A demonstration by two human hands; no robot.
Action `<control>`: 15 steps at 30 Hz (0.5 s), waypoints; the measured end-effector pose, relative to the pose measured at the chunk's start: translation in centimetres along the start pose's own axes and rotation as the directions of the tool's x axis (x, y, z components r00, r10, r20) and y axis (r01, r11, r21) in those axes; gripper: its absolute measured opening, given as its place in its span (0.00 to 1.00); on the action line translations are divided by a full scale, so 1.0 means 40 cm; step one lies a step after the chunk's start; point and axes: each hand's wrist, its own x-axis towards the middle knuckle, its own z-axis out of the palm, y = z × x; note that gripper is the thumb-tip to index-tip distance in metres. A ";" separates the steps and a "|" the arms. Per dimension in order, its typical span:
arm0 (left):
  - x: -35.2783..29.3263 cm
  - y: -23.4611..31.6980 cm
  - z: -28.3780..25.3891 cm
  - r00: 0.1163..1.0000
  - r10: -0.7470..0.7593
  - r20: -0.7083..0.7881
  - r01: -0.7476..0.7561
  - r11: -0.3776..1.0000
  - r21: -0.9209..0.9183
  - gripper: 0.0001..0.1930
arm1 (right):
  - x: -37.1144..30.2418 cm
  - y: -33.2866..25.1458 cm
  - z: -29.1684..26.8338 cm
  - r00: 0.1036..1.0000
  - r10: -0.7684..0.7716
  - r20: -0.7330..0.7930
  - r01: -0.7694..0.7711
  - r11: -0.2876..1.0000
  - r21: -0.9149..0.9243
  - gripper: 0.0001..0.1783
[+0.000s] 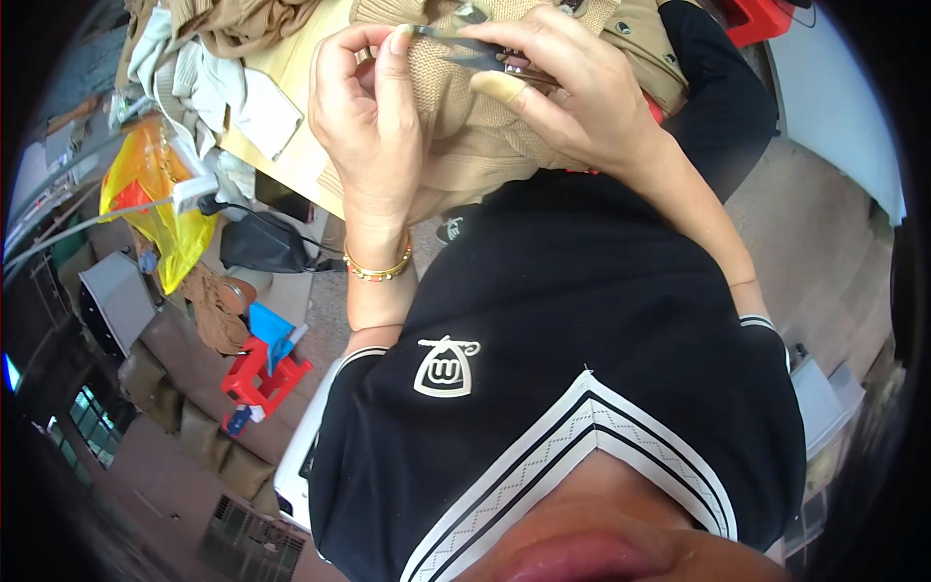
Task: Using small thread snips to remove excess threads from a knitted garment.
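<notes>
My right hand [592,92] is closed around a pair of dark thread snips [465,47], with the blades pointing left. A yellowish covering wraps the tip of its thumb. Opposite it, my left hand [367,112] has its thumb and forefinger pressed together right at the blade tips. Whatever lies in that pinch is too small to make out. Under both hands a tan knitted garment [441,107] spreads over my lap and the table edge. Part of it is hidden by my hands.
A pale wooden tabletop [291,63] carries more tan knitwear [238,24] and a whitish garment [179,82] at the left. A yellow plastic bag [179,218] hangs below, near a black bag [262,242]. Red stools stand at lower left [257,378] and upper right [756,19].
</notes>
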 end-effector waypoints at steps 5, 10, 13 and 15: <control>0.009 0.020 0.024 1.000 0.006 0.019 -0.005 0.999 -0.037 0.07 | -0.015 0.030 0.019 1.000 0.021 -0.006 -0.020 0.999 0.040 0.14; 0.005 0.031 0.016 0.998 -0.053 0.038 0.057 0.991 -0.121 0.06 | 0.020 0.085 0.059 0.872 -0.360 -0.333 0.403 0.913 0.069 0.14; 0.003 0.036 0.015 0.997 -0.053 0.050 0.059 0.989 -0.133 0.06 | 0.021 0.083 0.061 0.888 -0.323 -0.329 0.366 0.927 0.078 0.14; 0.004 0.032 0.012 0.998 -0.052 0.047 0.058 0.989 -0.138 0.06 | 0.022 0.086 0.065 0.890 -0.319 -0.325 0.366 0.926 0.094 0.14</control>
